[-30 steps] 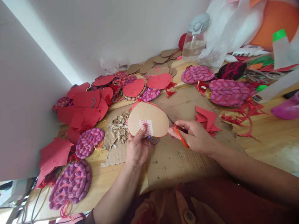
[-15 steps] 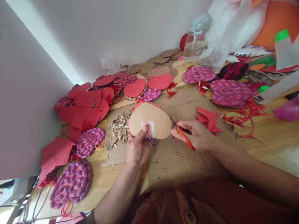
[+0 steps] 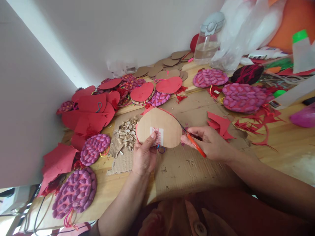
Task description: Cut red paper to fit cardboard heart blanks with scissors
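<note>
My left hand pinches the lower edge of a brown cardboard heart backed with red paper, thumb on its white printed label. A small loop of coloured cord hangs below the thumb. My right hand grips orange-handled scissors, their blades at the heart's right edge where a thin red rim shows. Both hands hover over a flat sheet of corrugated cardboard on the wooden table.
Pink woven heart pieces and red paper hearts crowd the left and back. A pile of shells lies left of the heart. Red paper scraps, a water bottle, plastic bags and a green-capped bottle sit at right.
The heart has turned slightly in my left hand and the red rim on its lower right is trimmed away. The scissors have moved a little right along the edge.
</note>
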Tool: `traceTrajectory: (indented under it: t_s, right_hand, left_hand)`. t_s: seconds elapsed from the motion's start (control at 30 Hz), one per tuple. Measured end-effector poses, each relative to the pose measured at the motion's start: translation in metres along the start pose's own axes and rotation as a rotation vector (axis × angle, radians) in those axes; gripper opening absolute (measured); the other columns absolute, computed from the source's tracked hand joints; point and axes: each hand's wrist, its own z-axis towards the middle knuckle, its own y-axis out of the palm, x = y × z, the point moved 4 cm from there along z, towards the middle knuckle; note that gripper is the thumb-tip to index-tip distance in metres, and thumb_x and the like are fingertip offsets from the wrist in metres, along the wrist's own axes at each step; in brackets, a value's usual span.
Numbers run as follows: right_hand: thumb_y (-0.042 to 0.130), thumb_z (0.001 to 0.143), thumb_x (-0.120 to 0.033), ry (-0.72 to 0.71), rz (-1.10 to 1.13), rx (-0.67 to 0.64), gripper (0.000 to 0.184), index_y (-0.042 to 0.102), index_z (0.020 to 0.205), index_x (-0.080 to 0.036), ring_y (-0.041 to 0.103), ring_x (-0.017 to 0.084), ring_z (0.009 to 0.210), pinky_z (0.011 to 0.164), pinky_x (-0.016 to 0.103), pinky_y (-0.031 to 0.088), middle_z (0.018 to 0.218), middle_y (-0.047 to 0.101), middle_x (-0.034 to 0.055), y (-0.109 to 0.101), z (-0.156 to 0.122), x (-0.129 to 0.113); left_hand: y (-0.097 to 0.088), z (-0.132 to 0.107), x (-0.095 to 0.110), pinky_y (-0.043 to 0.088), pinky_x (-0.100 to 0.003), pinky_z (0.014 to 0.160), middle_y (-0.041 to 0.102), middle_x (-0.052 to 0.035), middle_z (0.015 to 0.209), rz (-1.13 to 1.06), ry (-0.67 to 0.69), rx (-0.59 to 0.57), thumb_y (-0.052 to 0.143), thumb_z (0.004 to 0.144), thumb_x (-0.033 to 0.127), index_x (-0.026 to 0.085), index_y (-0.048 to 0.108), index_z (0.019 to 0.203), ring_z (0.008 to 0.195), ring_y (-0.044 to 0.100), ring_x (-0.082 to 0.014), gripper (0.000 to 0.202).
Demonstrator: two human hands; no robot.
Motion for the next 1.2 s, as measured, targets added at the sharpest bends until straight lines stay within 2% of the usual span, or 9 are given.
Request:
traceTrajectory:
  t_s: [0.4, 0.67, 0.87, 1.03, 1.2]
  right_hand:
    - [0.075, 0.082, -0.045, -0.006, -0.069, 0.004, 0.049, 0.039, 0.059, -0.021, 0.027, 0.009, 0.055, 0.05, 0.028, 0.019, 0.057, 0.031, -0.0067, -0.002, 0.001, 0.003]
    - [0.073, 0.083, -0.047, -0.028, -0.094, 0.015, 0.049, 0.039, 0.06, -0.021, 0.027, 0.009, 0.055, 0.05, 0.028, 0.019, 0.058, 0.029, -0.0069, -0.004, -0.001, -0.002]
    - [0.071, 0.084, -0.048, -0.062, -0.174, 0.034, 0.046, 0.043, 0.06, -0.021, 0.028, 0.009, 0.055, 0.049, 0.027, 0.02, 0.058, 0.032, -0.0062, -0.006, -0.001, -0.002]
    - [0.073, 0.082, -0.047, -0.061, -0.212, 0.051, 0.044, 0.045, 0.06, -0.02, 0.029, 0.01, 0.056, 0.049, 0.027, 0.021, 0.058, 0.033, -0.0058, -0.008, -0.001, -0.003]
    - [0.072, 0.082, -0.047, -0.096, -0.283, 0.045, 0.042, 0.047, 0.061, -0.02, 0.03, 0.01, 0.055, 0.048, 0.027, 0.02, 0.059, 0.034, -0.0052, -0.01, -0.003, -0.008]
  left_hand:
    - [0.001, 0.003, 0.002, 0.053, -0.017, 0.05, 0.077, -0.0062, 0.093, -0.024, -0.01, -0.009, 0.087, 0.066, 0.016, 0.016, 0.072, 0.106, 0.067, 0.072, -0.0146, 0.042]
    - [-0.001, 0.003, 0.0, 0.059, -0.023, 0.064, 0.079, -0.0064, 0.089, -0.025, -0.033, 0.004, 0.089, 0.064, 0.016, 0.017, 0.072, 0.11, 0.072, 0.075, -0.0174, 0.049]
    - [-0.002, 0.004, 0.0, 0.06, -0.023, 0.072, 0.079, -0.0065, 0.089, -0.035, -0.023, -0.011, 0.087, 0.067, 0.014, 0.016, 0.073, 0.108, 0.074, 0.075, -0.016, 0.043]
    - [-0.002, 0.006, -0.001, 0.061, -0.025, 0.074, 0.078, -0.0097, 0.102, -0.058, -0.049, -0.017, 0.086, 0.066, 0.011, 0.016, 0.072, 0.113, 0.084, 0.075, -0.0183, 0.049]
    - [-0.003, 0.005, -0.002, 0.06, -0.027, 0.072, 0.078, -0.0091, 0.099, -0.028, -0.072, -0.013, 0.089, 0.061, 0.012, 0.016, 0.07, 0.117, 0.082, 0.075, -0.0204, 0.06]
